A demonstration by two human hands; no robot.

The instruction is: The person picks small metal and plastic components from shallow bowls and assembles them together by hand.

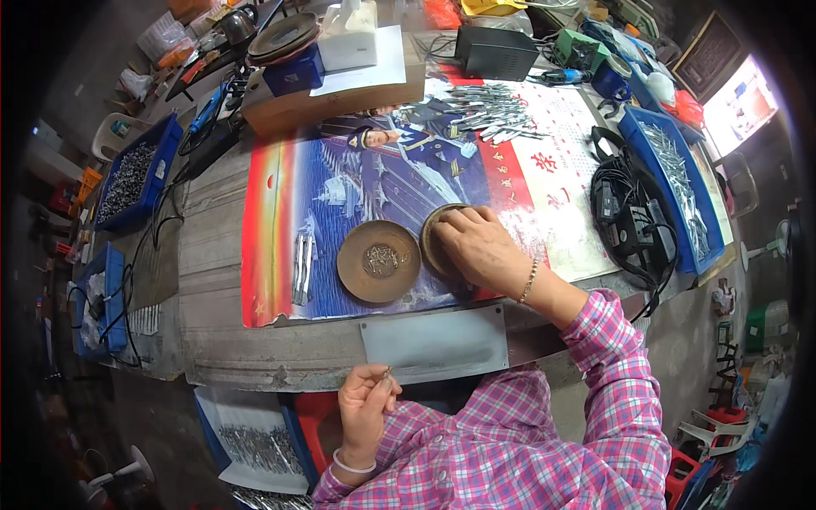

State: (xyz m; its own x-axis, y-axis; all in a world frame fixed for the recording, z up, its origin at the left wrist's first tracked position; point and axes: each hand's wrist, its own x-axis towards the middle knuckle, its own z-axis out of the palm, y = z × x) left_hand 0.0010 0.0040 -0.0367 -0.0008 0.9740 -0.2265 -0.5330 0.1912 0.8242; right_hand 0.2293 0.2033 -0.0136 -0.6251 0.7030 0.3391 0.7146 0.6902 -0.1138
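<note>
My left hand (pixel 364 412) is raised near the table's front edge, thumb and forefinger pinching a small metal piece (pixel 388 371). My right hand (pixel 484 251) reaches down over a brown round dish (pixel 427 242), its fingers bent together inside; the fingertips and whatever they touch are hidden. Just left of it, a second brown dish (pixel 360 285) holds a small heap of short metal pins (pixel 382 258). A pale flat plate (pixel 433 344) lies along the front edge between me and the dishes. Left of the dishes, several slim metal parts (pixel 302 268) lie side by side.
A colourful poster (pixel 552 229) covers the tabletop, with a pile of metal parts (pixel 497 110) at its far side. Blue bins of metal parts stand left (pixel 161 174) and right (pixel 710 225). Black cables (pixel 633 212) lie at right. A cardboard box (pixel 340 102) stands behind.
</note>
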